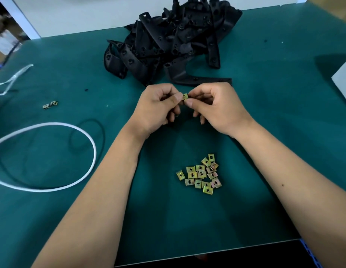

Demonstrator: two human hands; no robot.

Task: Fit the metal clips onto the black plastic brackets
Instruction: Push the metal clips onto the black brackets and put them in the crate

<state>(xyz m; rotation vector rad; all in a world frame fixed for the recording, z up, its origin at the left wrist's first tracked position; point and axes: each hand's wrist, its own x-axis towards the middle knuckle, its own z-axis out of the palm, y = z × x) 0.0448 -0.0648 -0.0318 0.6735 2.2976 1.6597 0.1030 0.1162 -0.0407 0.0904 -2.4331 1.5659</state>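
From my feed, L to R: clear plastic strip (12,78) at far left edge of the green mat (265,117). Below it a white cord loop (58,155) w/ a thin black loop (87,132) overlapping its upper right. Two stray clips (50,105) lie side by side, well apart from everything else.

Centre: left hand (158,107) and right hand (216,107) are up off the mat, fingertips meeting. Both pinch one metal clip (185,96) between thumb and forefinger, other fingers curled under. Clip's small, can't tell which way its open side faces.

Behind the hands, pile of black brackets (174,41), heaped and tangled; nearest bracket's edge sits just behind the right knuckles. No bracket in either hand.

Near side, between my forearms, closer to the right one: loose clip pile (201,176), brass-coloured, mostly flat, some overlapping.

Far right: corner of a white box (344,82) at frame edge.
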